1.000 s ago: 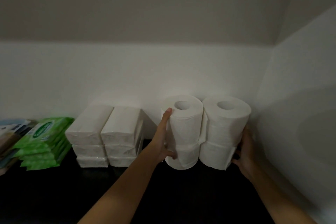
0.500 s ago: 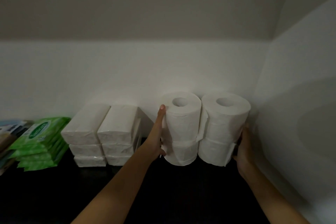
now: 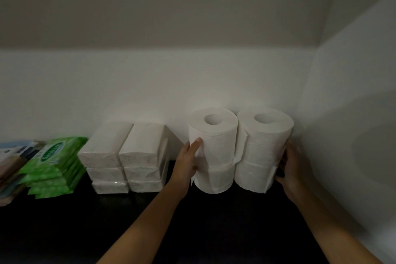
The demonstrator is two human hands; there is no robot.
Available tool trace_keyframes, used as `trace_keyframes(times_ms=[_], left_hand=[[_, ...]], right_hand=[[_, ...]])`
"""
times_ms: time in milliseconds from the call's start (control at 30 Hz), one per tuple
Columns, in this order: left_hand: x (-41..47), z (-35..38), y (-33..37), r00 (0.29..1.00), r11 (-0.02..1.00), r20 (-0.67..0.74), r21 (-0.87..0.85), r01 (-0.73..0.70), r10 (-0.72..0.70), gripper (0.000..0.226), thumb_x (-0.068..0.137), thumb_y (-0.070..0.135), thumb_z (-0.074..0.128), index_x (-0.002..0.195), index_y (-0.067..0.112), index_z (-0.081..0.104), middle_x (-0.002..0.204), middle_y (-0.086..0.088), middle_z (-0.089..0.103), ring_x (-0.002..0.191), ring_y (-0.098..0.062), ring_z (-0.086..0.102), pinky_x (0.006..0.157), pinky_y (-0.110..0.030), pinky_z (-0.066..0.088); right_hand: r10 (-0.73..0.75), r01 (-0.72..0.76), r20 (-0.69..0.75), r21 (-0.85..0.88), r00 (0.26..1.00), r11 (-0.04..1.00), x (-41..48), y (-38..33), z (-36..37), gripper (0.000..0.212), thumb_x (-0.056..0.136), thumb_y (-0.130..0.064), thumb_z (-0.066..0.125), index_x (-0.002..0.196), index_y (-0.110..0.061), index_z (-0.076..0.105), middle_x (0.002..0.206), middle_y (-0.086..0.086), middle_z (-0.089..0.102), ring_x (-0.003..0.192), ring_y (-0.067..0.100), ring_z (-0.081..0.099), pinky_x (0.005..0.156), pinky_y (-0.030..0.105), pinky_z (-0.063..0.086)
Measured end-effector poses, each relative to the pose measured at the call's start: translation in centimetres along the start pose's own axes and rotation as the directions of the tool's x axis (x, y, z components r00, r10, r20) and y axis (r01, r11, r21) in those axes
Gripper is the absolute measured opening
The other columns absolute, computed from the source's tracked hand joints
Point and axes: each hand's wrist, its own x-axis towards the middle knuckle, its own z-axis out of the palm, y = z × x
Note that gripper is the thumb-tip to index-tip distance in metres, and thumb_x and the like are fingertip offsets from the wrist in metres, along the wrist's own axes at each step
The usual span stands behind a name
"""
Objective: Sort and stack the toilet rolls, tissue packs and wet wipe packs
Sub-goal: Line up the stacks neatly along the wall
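Where the white wall (image 3: 150,83) meets a second wall (image 3: 353,118) on the right, four toilet rolls stand in the corner on a dark bench (image 3: 214,225) as two stacks of two, touching side by side. "Sanicare" is legible in white on the top green wet wipe pack (image 3: 53,156); its smaller print is too blurred to read. That pack tops a pile of like packs at the left. Farther left, another pile of packs (image 3: 10,163) is cut off by the frame edge, its printing illegible. Between the wipes and the rolls, unlabelled white tissue packs (image 3: 126,156) form two columns of three against the wall.

The left hand (image 3: 186,163) lies flat on the outer side of the left roll stack (image 3: 214,152), its fingers (image 3: 196,144) straight and released, pressing the paper. The right hand (image 3: 288,167) rests against the outer side of the right roll stack (image 3: 264,148). Its fingers are in shadow and partly hidden behind the rolls, so whether they grasp cannot be told. Loose sheet ends hang from the rolls. Light is dim; the bench reads nearly black, and the upper wall is a greyer tone.
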Motion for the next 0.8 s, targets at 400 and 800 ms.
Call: trace_keyframes(times_ms=[400, 800], left_hand=[[0.7, 0.2, -0.8, 0.999, 0.999, -0.015, 0.013, -0.049, 0.049, 0.052, 0.085, 0.042, 0.057, 0.132, 0.027, 0.043, 0.121, 0.008, 0.049, 0.122, -0.015, 0.041, 0.102, -0.044, 0.034], [1.3, 1.0, -0.7, 0.997, 0.992, -0.080, -0.122, 0.013, -0.023, 0.044, 0.089, 0.033, 0.051, 0.130, 0.019, 0.045, 0.134, 0.000, 0.043, 0.132, -0.022, 0.034, 0.100, -0.037, 0.032]], right_hand=[[0.053, -0.053, -0.009, -0.041, 0.999, 0.998, -0.4, -0.1, -0.4, 0.055, 0.091, -0.056, 0.034, 0.134, -0.024, 0.047, 0.138, 0.002, 0.050, 0.125, 0.026, 0.047, 0.105, 0.052, 0.036], [-0.085, 0.085, -0.016, 0.041, 0.996, 0.996, -0.4, 0.1, 1.3, 0.032, 0.096, -0.049, 0.028, 0.115, -0.033, 0.049, 0.107, -0.011, 0.050, 0.103, 0.012, 0.048, 0.095, 0.034, 0.038]])
